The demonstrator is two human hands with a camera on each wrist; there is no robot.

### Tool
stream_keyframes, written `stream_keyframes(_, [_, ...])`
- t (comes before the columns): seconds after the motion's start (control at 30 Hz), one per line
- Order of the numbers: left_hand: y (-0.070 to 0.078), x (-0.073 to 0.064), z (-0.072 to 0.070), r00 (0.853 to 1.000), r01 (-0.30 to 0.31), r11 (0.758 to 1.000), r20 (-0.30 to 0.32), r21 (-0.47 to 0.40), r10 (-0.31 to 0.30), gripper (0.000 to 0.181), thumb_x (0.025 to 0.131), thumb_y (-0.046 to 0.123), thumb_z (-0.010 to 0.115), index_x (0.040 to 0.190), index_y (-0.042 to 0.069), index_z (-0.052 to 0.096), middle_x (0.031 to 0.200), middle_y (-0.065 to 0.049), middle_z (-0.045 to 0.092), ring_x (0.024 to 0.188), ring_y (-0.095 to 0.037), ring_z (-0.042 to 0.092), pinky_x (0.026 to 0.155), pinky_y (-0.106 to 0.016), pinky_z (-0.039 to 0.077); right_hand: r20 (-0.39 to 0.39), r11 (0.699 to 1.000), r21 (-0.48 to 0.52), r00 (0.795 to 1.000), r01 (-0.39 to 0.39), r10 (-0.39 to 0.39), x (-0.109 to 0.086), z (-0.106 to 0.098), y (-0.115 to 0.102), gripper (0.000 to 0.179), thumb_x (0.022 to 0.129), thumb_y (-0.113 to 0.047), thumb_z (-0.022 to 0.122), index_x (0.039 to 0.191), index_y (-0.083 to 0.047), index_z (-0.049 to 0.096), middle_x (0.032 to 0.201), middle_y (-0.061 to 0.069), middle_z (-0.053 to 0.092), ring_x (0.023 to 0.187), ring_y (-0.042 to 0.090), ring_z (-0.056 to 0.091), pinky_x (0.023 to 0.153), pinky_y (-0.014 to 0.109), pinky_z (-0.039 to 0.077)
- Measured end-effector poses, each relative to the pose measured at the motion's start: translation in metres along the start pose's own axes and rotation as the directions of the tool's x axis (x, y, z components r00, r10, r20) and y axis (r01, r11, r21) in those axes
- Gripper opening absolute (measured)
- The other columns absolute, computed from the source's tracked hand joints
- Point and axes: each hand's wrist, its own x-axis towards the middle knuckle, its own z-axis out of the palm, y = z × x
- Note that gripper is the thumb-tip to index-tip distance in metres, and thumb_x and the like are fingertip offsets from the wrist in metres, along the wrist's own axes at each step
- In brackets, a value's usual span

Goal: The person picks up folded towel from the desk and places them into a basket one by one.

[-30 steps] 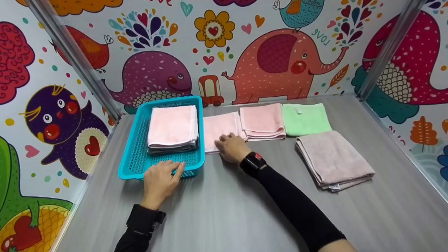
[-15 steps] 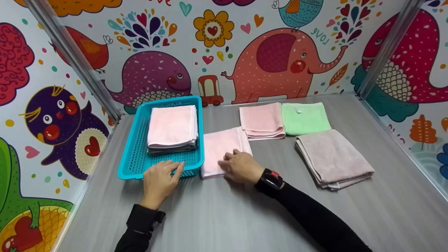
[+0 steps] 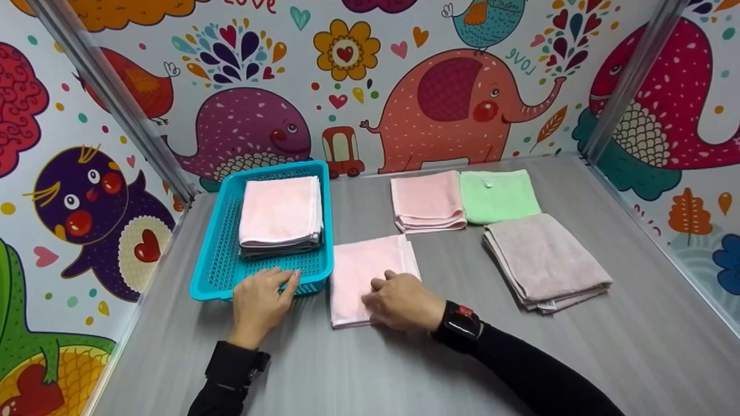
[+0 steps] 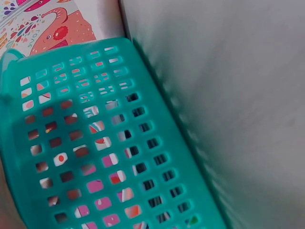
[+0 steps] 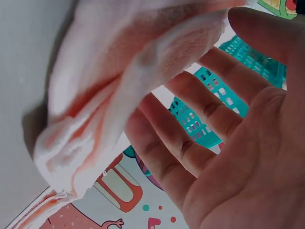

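Note:
A folded light pink towel point(image 3: 361, 266) lies on the table just right of the turquoise plastic basket point(image 3: 330, 225). My right hand point(image 3: 407, 303) holds this towel near its front right part; in the right wrist view the fingers point(image 5: 200, 109) run behind its folds and the thumb point(image 5: 257, 33) meets its edge. My left hand point(image 3: 263, 306) grips the basket's near rim, its fingers over the edge. That hand is mostly hidden in the left wrist view, where the perforated basket wall point(image 4: 109, 124) fills much of the picture. Inside the basket rests a stack of folded towels point(image 3: 280, 211), pink on top.
Against the back wall lie a folded pink towel point(image 3: 428, 199) and a green one point(image 3: 500, 196), side by side. A larger folded mauve towel point(image 3: 546, 260) sits to the right, in front of the green one. Cartoon-printed panels point(image 3: 347, 86) border the table.
My right hand has pulled the light pink towel away from the back row, toward the front of the table beside the basket. My left hand has stayed at the basket rim.

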Motion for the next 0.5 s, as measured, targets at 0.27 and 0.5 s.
stream_keyframes(0.27, [0.001,0.000,0.001,1.000,-0.009,1.000,-0.005,-0.001,0.009,0.031,0.096,0.039,0.068,0.095,0.013,0.085,0.083,-0.008,0.078,0.072,-0.029,0.072,0.057,-0.039,0.052,0.034,1.000,0.010,0.999,0.002,-0.002,-0.015,-0.006,-0.010,0.022,0.093,-0.043,0.071,0.108,-0.030,0.078,0.087,-0.004,0.069,0.074,0.020,0.056,0.051,0.028,0.034])
stream_keyframes(0.5, [0.001,0.000,0.000,1.000,0.010,1.000,0.003,-0.029,-0.010,0.026,0.095,0.034,0.072,0.095,0.011,0.084,0.089,-0.010,0.079,0.077,-0.031,0.073,0.061,-0.044,0.055,-0.026,0.999,0.012,0.998,0.052,-0.051,-0.031,-0.008,-0.018,0.025,0.086,-0.045,0.076,0.105,-0.028,0.078,0.087,-0.007,0.069,0.072,0.018,0.054,0.053,0.026,0.034])
